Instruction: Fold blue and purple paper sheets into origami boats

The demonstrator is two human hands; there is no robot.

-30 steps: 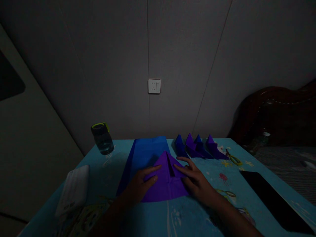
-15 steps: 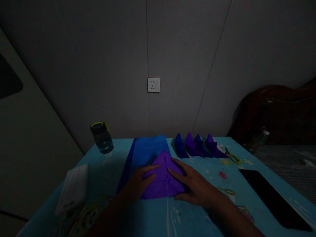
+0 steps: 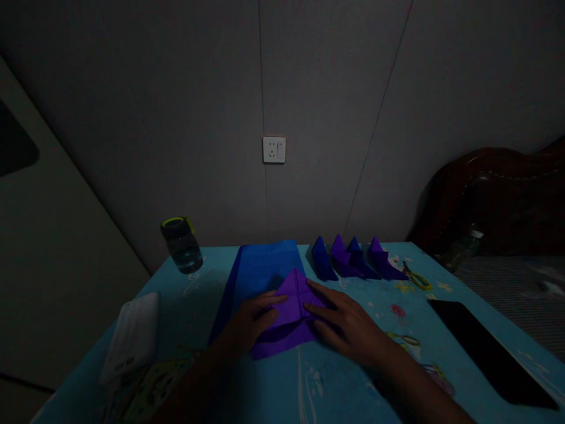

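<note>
A purple sheet of paper (image 3: 289, 307), folded to a point at the far end with a crease down its middle, lies in front of me. Its near edge stands up as a loose flap with a dark gap behind it. My left hand (image 3: 251, 318) holds the paper's left side, forefinger and thumb on its surface. On the right side, my right hand (image 3: 346, 321) grips it with fingers spread across the folded layers and the thumb at the near flap. Blue sheets (image 3: 267, 268) lie flat just beyond, partly under the purple paper.
Several folded blue and purple paper shapes (image 3: 346, 259) stand at the back right, beside yellow-handled scissors (image 3: 419, 281). A bottle (image 3: 182, 246) and a white pack (image 3: 132, 335) are at left. A black flat panel (image 3: 488, 350) lies at right. Another pair of scissors (image 3: 408, 340) is near my right wrist.
The paper's near edge has lifted away from the layers above it, forming a gap. My right thumb has moved up toward the fold; my left hand has barely moved.
</note>
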